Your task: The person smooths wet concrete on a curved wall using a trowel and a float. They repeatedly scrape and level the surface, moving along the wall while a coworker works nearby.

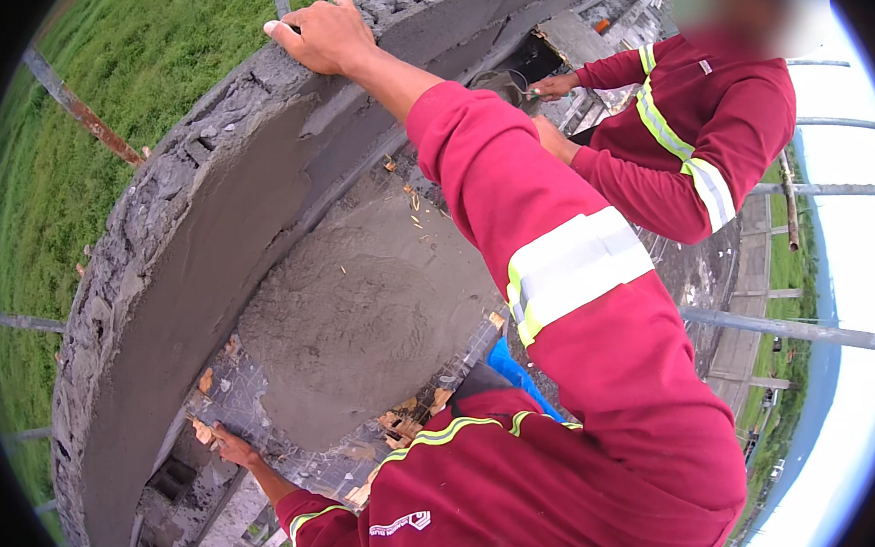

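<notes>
My right hand (328, 38) lies on the rough top of a curved wall (203, 203) coated with wet grey mortar. Its fingers are apart and it holds nothing. Low on the left, my left hand (236, 446) has its fingertips closed at a broken tan chunk (204, 431), beside the foot of the wall. A broad heap of wet mortar (360, 318) is spread on a dark board (298, 452) between my arms. Small tan chips lie on the mortar and several larger broken pieces (402, 426) lie along its near edge.
At the upper right a co-worker (689, 128) in a red reflective top holds a rounded metal tool (501, 81) by its handle against the wall. Metal poles (792, 329) cross the right side. Another pole (82, 105) stands outside the wall, over grass (164, 60). Something blue (514, 369) lies beside my body.
</notes>
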Demonstrator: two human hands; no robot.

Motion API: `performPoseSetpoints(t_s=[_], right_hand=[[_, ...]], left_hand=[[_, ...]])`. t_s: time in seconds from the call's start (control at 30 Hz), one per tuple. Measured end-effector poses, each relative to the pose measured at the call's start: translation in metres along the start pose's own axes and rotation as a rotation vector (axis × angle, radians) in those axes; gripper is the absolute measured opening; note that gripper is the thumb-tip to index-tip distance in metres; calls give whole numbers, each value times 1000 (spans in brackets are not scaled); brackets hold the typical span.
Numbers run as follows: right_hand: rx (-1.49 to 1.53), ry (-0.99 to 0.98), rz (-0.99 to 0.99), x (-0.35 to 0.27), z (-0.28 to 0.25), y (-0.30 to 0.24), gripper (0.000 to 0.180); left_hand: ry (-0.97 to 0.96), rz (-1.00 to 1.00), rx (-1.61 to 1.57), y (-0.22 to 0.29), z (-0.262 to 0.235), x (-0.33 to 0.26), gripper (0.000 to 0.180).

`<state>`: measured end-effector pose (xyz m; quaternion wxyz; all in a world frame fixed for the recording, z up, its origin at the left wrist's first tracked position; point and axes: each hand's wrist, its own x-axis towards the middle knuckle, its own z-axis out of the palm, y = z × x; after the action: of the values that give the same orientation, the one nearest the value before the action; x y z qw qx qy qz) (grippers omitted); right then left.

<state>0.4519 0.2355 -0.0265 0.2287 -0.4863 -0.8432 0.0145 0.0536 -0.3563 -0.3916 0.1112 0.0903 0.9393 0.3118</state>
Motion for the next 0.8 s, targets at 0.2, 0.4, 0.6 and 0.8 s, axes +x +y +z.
performPoseSetpoints(t_s=[0.2, 0.4, 0.6, 0.8], right_hand=[[85, 145, -83, -3, -5, -7, 45], [51, 81, -128, -2, -15, -14, 45], [79, 92, -92, -2, -12, -11, 48], [-26, 29, -69, 8, 0, 17, 62]], left_hand=[[-21, 76, -36, -18, 2, 7, 69], [28, 167, -249, -5, 2, -4, 56], [29, 144, -130, 18, -10, -18, 54], [44, 169, -369, 23, -5, -24, 53]])
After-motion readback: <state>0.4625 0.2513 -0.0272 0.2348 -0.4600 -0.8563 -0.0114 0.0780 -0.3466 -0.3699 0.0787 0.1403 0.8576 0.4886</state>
